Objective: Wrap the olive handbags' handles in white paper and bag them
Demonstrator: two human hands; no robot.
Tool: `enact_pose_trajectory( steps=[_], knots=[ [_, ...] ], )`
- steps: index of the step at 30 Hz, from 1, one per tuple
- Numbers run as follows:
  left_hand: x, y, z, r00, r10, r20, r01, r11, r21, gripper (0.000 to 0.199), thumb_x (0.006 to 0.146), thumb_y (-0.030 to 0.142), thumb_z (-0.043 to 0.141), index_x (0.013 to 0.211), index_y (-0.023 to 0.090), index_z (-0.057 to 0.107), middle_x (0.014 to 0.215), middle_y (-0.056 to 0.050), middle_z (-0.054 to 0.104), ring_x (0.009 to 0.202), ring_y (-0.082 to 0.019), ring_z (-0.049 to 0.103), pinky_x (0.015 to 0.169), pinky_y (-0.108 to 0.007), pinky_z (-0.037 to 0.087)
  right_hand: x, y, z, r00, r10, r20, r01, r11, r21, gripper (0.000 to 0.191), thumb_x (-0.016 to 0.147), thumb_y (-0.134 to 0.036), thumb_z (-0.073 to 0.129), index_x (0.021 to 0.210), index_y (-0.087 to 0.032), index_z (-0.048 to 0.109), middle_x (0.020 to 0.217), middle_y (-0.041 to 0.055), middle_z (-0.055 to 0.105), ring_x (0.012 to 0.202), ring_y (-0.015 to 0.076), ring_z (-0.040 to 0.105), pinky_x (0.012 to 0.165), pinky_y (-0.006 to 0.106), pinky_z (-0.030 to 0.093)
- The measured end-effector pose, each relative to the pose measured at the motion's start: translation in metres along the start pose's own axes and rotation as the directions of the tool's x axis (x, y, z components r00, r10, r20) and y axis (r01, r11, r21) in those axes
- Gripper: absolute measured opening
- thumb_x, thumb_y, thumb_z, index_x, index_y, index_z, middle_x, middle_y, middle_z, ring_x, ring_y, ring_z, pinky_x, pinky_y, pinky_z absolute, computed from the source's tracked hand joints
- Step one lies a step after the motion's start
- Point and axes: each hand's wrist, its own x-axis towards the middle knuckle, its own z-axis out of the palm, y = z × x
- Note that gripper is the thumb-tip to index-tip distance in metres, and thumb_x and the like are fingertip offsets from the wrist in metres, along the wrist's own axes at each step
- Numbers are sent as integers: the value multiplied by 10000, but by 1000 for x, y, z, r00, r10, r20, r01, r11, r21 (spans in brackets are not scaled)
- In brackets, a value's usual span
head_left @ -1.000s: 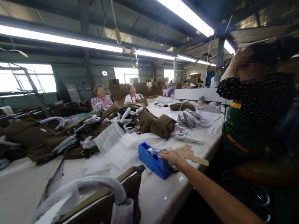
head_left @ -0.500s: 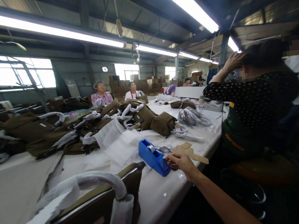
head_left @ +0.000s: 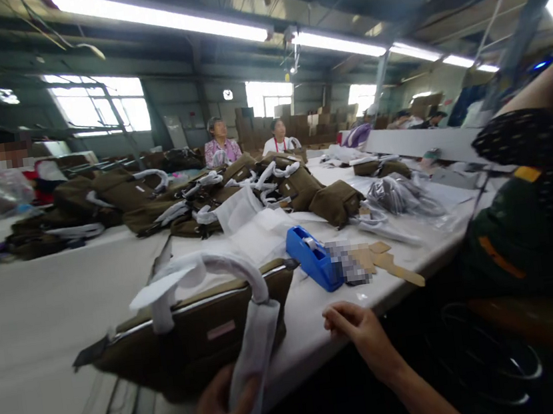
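Note:
An olive-brown handbag (head_left: 183, 346) stands at the table's near edge, a pale label on its side. White wrapping covers its handle (head_left: 261, 319), and a loose end of the wrap sticks out to the left. Low in the view, my left hand (head_left: 221, 412) is closed around the lower part of that wrapped handle. My right hand (head_left: 363, 334) hovers by the table edge, right of the bag, with fingertips pinched; whatever they hold is too small to make out. Just beyond it sits a blue tape dispenser (head_left: 316, 262), apart from the hand.
Brown cardboard pieces (head_left: 395, 266) lie right of the dispenser. Behind are white sheets (head_left: 259, 232), a heap of similar bags (head_left: 299, 187) and clear plastic wrapping (head_left: 401, 195). A co-worker in a dotted top (head_left: 542, 154) is close on the right; others sit across the table.
My right hand has left the tape dispenser and come back toward the bag. The view has turned left, and my left hand now shows on the wrapped handle.

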Motion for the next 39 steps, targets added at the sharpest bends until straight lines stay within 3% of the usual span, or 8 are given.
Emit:
enact_pose_trajectory(
  steps=[5,11,15,21,27,31,33,39],
  knots=[
    [-1,5,-9,988,42,148,-47,999,26,395,770,523,693,954,174,725,883,-51,771,886,-283,705,791,-328,551,-56,-27,63,932,-8,362,-23,997,80,381,883,-507,687,783,-142,734,678,57,722,556,132,632,572,223,495],
    [-5,8,-14,977,113,182,-126,990,60,386,786,515,665,954,169,696,895,-70,759,887,-292,706,786,-340,547,-60,-23,109,941,-9,339,17,1000,-22,336,864,-441,694,748,-132,755,628,57,713,517,141,622,538,228,479],
    [-6,9,-14,973,138,185,-165,976,140,346,816,466,640,1010,186,704,976,-71,764,973,-301,705,847,-353,542,-51,-25,114,957,4,292,47,985,-167,291,847,-391,690,694,-151,751,596,49,716,504,161,637,516,241,466],
    [-10,8,-17,960,160,231,-192,973,126,322,804,355,662,1083,198,698,1065,-64,762,1027,-290,696,895,-346,537,-48,-31,108,956,-53,287,183,876,-446,180,846,-342,681,836,-209,803,823,67,801,753,234,743,698,291,511],
    [-12,13,-19,966,127,225,-138,990,33,304,789,386,684,1018,188,708,964,-54,766,954,-287,702,831,-326,552,-41,-30,100,978,-7,208,157,681,-715,411,785,-584,723,801,-177,770,788,128,772,779,309,720,702,362,493],
    [-13,17,-18,960,111,256,-91,992,-86,345,784,443,712,1007,179,712,940,-52,763,932,-277,697,812,-314,548,-30,-5,94,907,189,377,-69,948,-309,505,729,-651,733,698,-151,672,615,66,688,548,206,634,529,296,483],
    [-15,19,-17,953,107,285,-58,983,-177,395,780,487,725,1017,171,707,949,-61,760,932,-275,693,818,-317,548,-26,12,94,854,190,484,-181,981,-66,527,722,-671,729,714,-152,642,573,17,652,482,156,583,491,265,479],
    [-16,15,-9,970,62,237,24,938,-346,628,705,524,799,1205,181,639,1182,-121,719,1108,-343,666,857,-395,587,-37,17,84,968,83,238,-90,996,20,465,827,-611,696,770,-149,693,656,33,692,600,167,633,594,266,514]
  ],
)
